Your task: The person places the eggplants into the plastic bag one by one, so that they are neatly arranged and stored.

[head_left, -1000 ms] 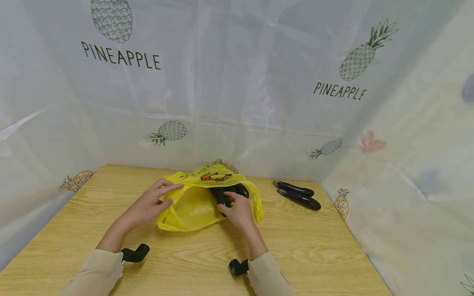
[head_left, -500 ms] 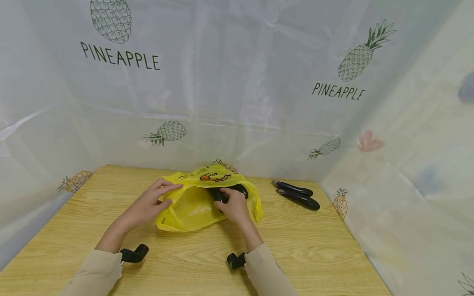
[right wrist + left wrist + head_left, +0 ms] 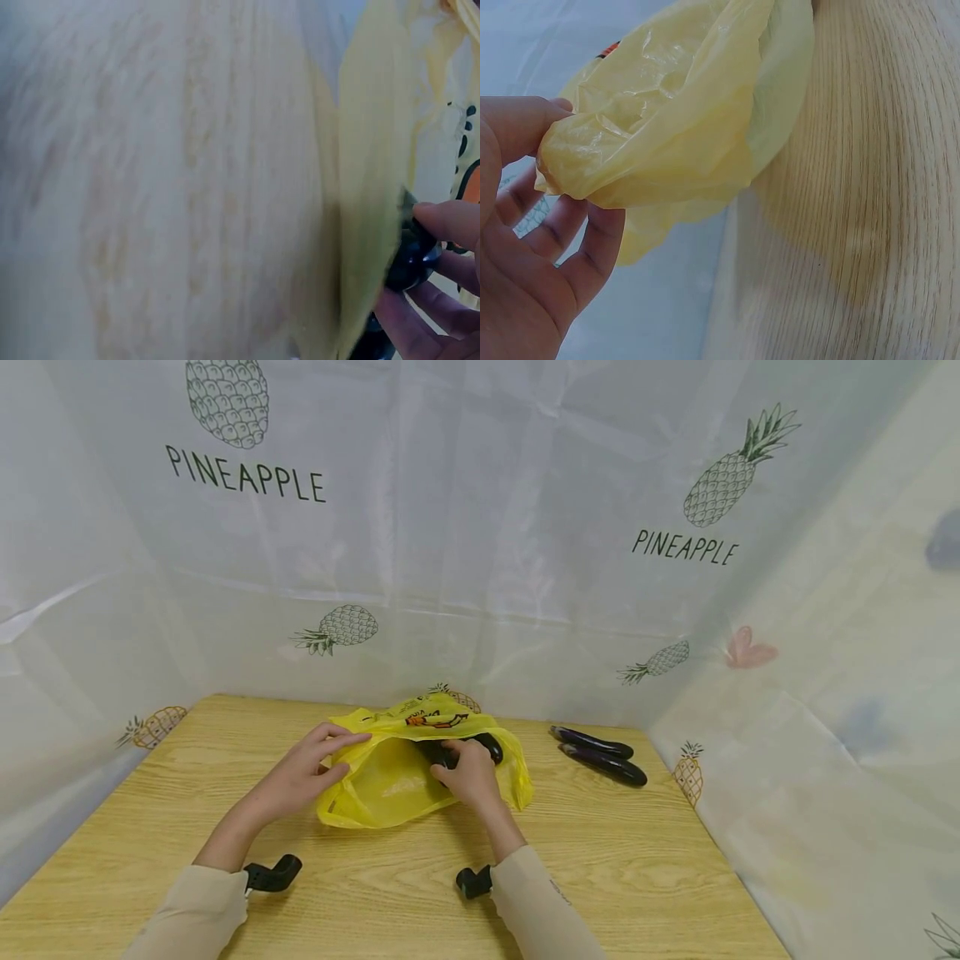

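A yellow plastic bag (image 3: 386, 777) lies on its side, its mouth towards me. At its left edge, my left hand (image 3: 302, 770) pinches the film between thumb and fingers; the left wrist view shows the gripped yellow film (image 3: 645, 142). My right hand (image 3: 474, 774) is inside the mouth and grips a dark eggplant (image 3: 433, 753), whose far part is hidden in the bag. In the right wrist view, thumb and fingers surround the shiny eggplant (image 3: 411, 259). Another eggplant (image 3: 490, 747) lies in the bag, just right of that hand.
Two more eggplants, one farther back (image 3: 592, 741) and one nearer (image 3: 606, 765), lie side by side at the table's right. The wooden table (image 3: 360, 893) meets a pineapple-print sheet (image 3: 465, 568) at the back. Black wrist mounts (image 3: 273, 873) sit on the forearms.
My right hand has moved slightly deeper into the bag and to the left, pushing the eggplant farther in. The left hand keeps its hold on the bag's edge.
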A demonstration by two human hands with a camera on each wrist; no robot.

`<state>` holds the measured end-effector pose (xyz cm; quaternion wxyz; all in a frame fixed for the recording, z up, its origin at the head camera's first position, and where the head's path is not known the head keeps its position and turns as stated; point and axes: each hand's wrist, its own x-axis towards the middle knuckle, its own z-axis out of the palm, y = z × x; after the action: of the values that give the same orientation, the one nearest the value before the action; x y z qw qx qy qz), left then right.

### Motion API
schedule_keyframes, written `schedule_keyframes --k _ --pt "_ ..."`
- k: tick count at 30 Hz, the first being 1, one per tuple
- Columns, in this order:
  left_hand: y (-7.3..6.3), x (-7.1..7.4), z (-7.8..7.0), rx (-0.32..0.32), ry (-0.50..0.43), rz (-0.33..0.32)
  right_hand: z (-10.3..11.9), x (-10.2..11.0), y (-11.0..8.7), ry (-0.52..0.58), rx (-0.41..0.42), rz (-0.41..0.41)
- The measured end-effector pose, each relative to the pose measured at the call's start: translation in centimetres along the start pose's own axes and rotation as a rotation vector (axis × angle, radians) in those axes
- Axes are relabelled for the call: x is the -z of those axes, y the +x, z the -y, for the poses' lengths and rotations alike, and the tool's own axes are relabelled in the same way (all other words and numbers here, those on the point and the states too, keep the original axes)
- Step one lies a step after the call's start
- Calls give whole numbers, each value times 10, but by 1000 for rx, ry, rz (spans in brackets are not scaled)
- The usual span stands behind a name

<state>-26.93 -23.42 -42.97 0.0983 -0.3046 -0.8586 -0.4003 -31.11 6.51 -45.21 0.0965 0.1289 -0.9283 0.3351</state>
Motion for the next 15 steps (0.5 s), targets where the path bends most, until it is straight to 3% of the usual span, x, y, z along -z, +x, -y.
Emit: schedule_keyframes --k 7,15 --pt "0 0 -1 11 -4 9 -3 -5 0 14 -5 10" --pt "1 -1 -2 0 5 8 -5 -7 0 -15 -66 41"
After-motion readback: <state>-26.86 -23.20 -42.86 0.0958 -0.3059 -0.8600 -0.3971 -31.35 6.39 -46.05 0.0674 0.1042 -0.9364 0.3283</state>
